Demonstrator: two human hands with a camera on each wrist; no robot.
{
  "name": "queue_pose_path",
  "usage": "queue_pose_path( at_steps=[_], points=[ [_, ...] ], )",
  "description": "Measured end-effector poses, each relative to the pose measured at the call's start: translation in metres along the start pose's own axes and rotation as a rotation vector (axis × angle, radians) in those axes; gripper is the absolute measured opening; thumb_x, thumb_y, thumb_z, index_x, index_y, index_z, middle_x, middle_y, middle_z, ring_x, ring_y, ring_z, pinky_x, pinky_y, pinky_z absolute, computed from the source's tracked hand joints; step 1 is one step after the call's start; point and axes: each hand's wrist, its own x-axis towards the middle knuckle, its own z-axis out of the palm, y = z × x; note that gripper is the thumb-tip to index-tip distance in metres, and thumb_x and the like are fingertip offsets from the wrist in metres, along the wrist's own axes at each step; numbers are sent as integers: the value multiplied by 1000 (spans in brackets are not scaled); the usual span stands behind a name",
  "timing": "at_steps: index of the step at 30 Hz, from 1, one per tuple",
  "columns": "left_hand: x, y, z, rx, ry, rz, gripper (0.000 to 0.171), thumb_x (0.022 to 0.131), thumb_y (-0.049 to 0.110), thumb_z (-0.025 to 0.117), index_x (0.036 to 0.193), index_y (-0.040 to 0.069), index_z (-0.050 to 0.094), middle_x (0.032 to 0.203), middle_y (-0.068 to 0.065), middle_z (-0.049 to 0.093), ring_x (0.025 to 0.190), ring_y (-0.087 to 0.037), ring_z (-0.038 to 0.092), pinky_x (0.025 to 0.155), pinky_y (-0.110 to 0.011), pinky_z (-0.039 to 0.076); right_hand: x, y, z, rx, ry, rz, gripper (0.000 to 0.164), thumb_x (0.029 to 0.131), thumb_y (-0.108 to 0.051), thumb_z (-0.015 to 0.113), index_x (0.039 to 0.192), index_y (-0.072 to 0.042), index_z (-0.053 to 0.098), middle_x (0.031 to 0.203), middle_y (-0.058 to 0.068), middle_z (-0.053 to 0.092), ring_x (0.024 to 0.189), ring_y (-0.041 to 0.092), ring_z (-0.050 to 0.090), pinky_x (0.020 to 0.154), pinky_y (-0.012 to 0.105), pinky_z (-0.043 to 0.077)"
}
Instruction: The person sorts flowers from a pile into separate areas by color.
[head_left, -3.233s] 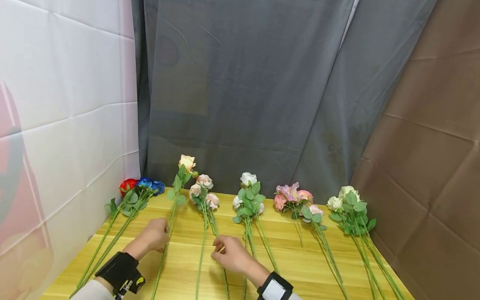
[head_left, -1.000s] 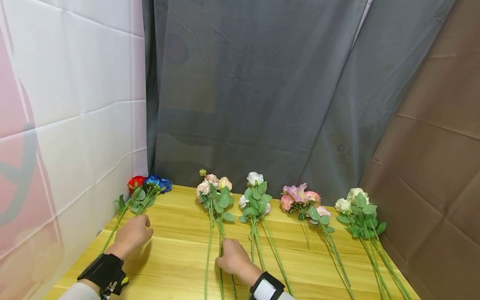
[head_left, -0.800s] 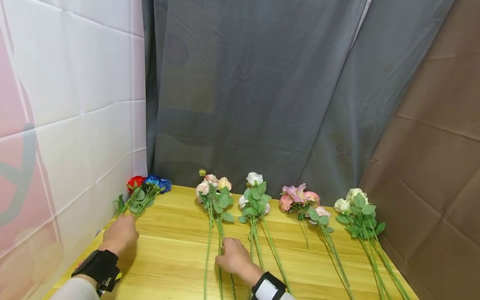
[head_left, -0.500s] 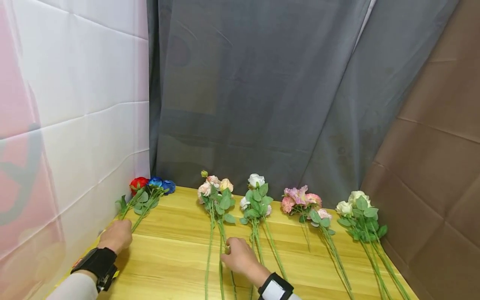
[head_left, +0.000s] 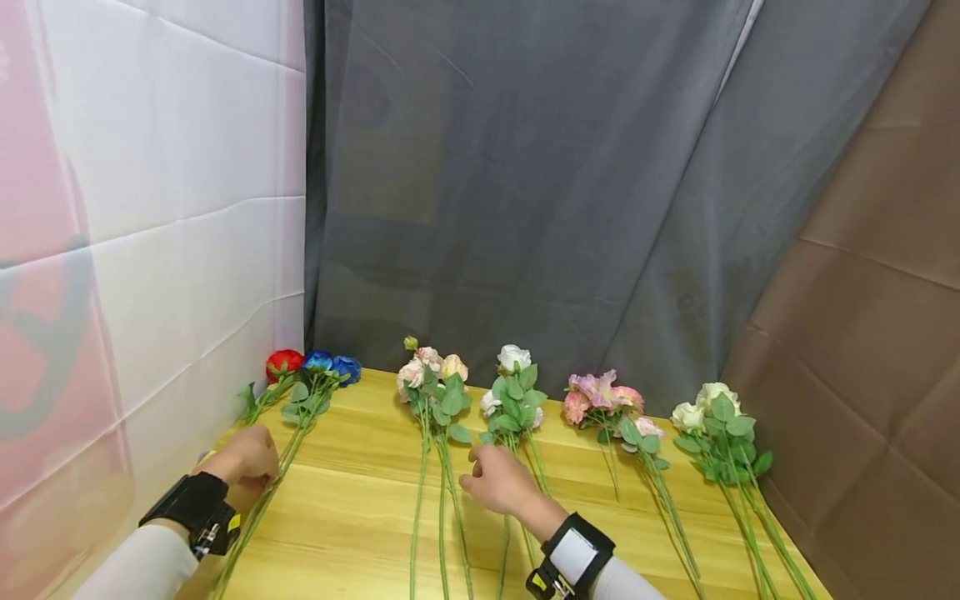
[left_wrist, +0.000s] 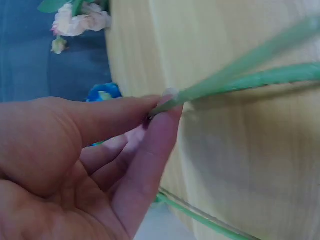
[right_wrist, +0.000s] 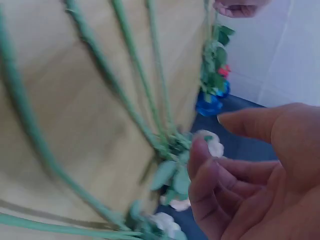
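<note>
My left hand [head_left: 247, 457] is at the left of the wooden table, pinching green stems [left_wrist: 215, 84] between thumb and fingertips. In the head view these stems run up to two blue flowers [head_left: 347, 369] with green leaves. Beside them, against the white cloth, lies a red flower [head_left: 283, 362], its stem partly hidden by the hand. My right hand [head_left: 506, 482] hovers over the stems of the white roses [head_left: 514, 358]. Its thumb stands apart from loosely bent fingers [right_wrist: 202, 177], with nothing between them. Left of it lie pale pink and peach flowers [head_left: 453, 367] on long stems.
Pink and mauve flowers [head_left: 596, 390] lie right of centre on the table [head_left: 337, 517]. Cream roses [head_left: 712, 398] are at the far right. White cloth [head_left: 187, 208], grey curtain [head_left: 510, 167] and brown cloth [head_left: 862, 333] enclose the table on three sides.
The peach rose went from my left hand to the pale pink flowers. My left hand then moved left and took the blue flowers' stems. My right hand has moved away from the pink flowers' stems.
</note>
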Motion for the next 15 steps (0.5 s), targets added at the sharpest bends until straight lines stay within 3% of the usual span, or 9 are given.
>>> queue_pose_path(
  at_steps=[4, 7, 10, 15],
  points=[
    [-4, 4, -1, -98, -16, 54, 36, 81, -10, 58, 56, 11, 43, 53, -3, 52, 50, -15, 58, 52, -30, 54, 10, -12, -11, 18, -1, -63, 39, 93, -15, 71, 125, 5, 65, 91, 8, 68, 66, 15, 60, 61, 35, 49],
    [-9, 18, 2, -175, -27, 97, 45, 88, -9, 56, 60, 16, 33, 57, -3, 49, 55, -15, 61, 56, -33, 57, 18, -26, -10, 72, -33, -100, 36, 94, -16, 71, 126, 2, 65, 97, 11, 69, 71, 18, 64, 65, 35, 52],
    [-12, 42, 11, -228, 1, 104, 42, 93, -9, 59, 62, 11, 39, 63, -8, 54, 60, -19, 65, 60, -37, 60, 25, -44, 5, 187, -109, -112, 37, 94, -14, 72, 127, 1, 65, 100, 12, 68, 71, 21, 68, 62, 33, 56],
    [-6, 80, 35, -279, 51, 128, 26, 90, -10, 64, 71, 1, 51, 69, -14, 59, 61, -22, 68, 59, -36, 61, 32, -74, 46, 425, -245, -75, 37, 95, -12, 72, 125, 7, 64, 99, 12, 69, 77, 31, 74, 65, 36, 61]
  ],
)
